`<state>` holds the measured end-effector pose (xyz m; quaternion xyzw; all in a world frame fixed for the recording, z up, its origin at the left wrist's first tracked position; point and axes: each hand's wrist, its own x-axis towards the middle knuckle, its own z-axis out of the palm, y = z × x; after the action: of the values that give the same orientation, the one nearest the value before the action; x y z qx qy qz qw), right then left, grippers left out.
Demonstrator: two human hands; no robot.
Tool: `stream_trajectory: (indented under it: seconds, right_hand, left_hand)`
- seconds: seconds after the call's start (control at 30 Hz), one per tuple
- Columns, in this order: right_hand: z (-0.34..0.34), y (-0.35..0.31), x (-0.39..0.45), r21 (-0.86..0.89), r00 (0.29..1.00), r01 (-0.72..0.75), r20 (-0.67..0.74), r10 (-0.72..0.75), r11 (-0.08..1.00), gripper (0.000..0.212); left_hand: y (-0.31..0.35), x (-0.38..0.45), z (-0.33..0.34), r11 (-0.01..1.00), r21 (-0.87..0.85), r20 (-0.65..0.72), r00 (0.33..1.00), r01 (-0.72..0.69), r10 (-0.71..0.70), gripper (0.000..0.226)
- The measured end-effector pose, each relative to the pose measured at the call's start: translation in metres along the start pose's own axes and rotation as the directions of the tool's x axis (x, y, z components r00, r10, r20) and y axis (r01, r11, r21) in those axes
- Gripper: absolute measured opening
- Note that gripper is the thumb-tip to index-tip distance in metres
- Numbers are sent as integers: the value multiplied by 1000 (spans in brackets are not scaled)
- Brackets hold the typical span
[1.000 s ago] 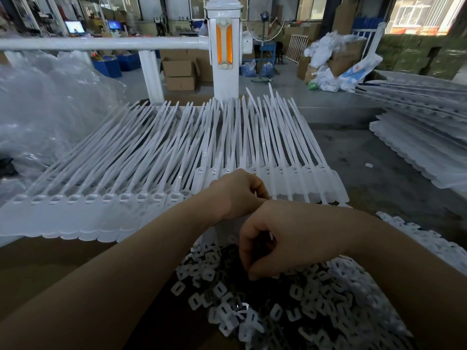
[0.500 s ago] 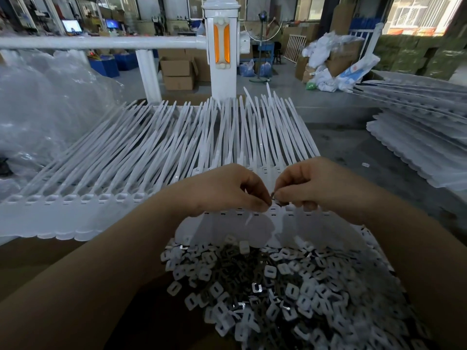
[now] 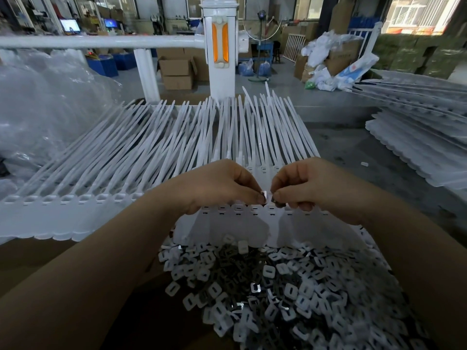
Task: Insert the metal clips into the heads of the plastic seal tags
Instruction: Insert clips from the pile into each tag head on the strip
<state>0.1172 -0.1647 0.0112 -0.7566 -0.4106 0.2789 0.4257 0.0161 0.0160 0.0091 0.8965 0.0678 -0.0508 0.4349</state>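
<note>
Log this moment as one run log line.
left hand: pinches metal clip | right hand: pinches clips | over seal tag heads | clip pile below

Grey concrete floor (image 3: 348, 147), cardboard boxes (image 3: 177, 72), perhaps lit monitors (image 3: 69, 25) behind.

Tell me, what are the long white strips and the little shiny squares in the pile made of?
The seal tags look like white plastic with a smooth, slightly glossy finish: the thin strips bend and catch soft light. The clips in the pile look like thin metal: some flash mirror-bright and others go dark grey. Many look pale, so I can't be sure of every one.
</note>
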Motion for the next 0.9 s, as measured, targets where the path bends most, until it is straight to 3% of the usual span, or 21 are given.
stream_trajectory:
  seconds: [0.13,0.3,0.6,0.9]
  right_hand:
    - [-1,-1,-4,-55,995,11,96,-6,998,4]
    - [2,3,1,-46,997,28,-67,-31,999,5]
    - [6,4,4,-169,970,143,-174,-172,975,9]
    - [9,5,5,-204,928,211,-267,-261,956,16]
  left_hand:
    - [0,-1,-4,999,-26,-38,999,18,-19,9]
    - [2,-1,-2,999,-32,-32,999,6,-7,4]
    - [6,-1,1,999,-29,-57,998,27,-29,7]
    - [4,1,-2,976,-201,-86,991,82,-101,22]
